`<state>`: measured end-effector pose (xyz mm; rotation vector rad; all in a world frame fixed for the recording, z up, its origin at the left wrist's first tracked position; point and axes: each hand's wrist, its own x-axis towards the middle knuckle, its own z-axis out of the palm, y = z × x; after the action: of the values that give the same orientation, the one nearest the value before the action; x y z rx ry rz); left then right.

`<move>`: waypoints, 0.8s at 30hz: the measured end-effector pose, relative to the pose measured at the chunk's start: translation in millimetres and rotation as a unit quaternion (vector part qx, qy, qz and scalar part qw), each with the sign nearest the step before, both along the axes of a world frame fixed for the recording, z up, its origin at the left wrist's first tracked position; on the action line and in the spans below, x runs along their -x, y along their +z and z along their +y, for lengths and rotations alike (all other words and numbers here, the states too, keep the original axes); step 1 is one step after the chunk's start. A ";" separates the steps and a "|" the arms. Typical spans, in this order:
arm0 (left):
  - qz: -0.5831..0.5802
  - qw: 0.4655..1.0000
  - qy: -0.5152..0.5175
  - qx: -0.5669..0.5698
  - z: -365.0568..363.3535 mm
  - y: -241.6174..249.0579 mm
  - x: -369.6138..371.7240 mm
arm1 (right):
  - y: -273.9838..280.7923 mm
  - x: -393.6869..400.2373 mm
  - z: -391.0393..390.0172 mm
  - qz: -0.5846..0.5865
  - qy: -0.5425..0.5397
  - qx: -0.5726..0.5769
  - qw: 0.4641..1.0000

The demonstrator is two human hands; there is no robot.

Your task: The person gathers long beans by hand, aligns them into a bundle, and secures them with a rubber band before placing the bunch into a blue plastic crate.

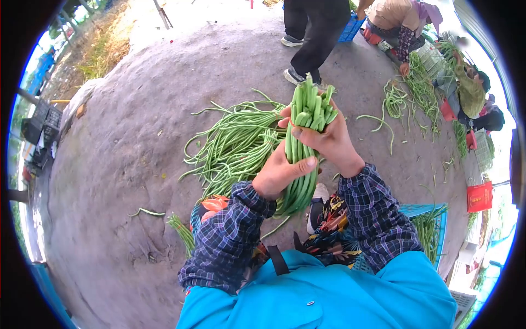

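A thick bundle of long green beans (298, 183) is held upright in front of me, its cut-looking ends bunched at the top. My right hand (329, 140) wraps around the bundle near those ends, thumb across the front. Lower down, my left hand (282, 172) grips the same bundle from the left side, thumb pressed over it. Part of the fingers of both hands is hidden behind the beans. Just beyond my left hand, a loose pile of long beans (235, 142) lies spread on the ground.
A person in dark trousers (312, 38) stands ahead. Other people crouch at right near more bean piles (422, 88). Beside my right arm is a blue crate (438, 236) with beans. A red packet (479, 196) lies far right, and a small bean bunch (181, 233) at my left.
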<state>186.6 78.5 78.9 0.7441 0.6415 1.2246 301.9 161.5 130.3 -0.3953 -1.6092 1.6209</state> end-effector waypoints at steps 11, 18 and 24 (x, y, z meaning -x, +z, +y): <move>0.064 0.994 0.065 -0.066 -3.5 1.9 -15.9 | 11.6 4.2 -3.0 0.012 -0.002 0.042 0.999; 0.187 0.967 0.158 -0.066 -2.8 -2.0 -8.2 | -2.5 6.0 5.8 0.043 0.049 0.092 0.994; 0.155 0.966 0.173 -0.111 4.7 -12.8 -21.4 | -10.1 7.7 10.7 0.031 -0.056 0.035 0.997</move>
<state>207.9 83.1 66.1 1.0569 0.9304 1.5331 294.2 172.2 120.2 -0.4590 -1.4606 1.5920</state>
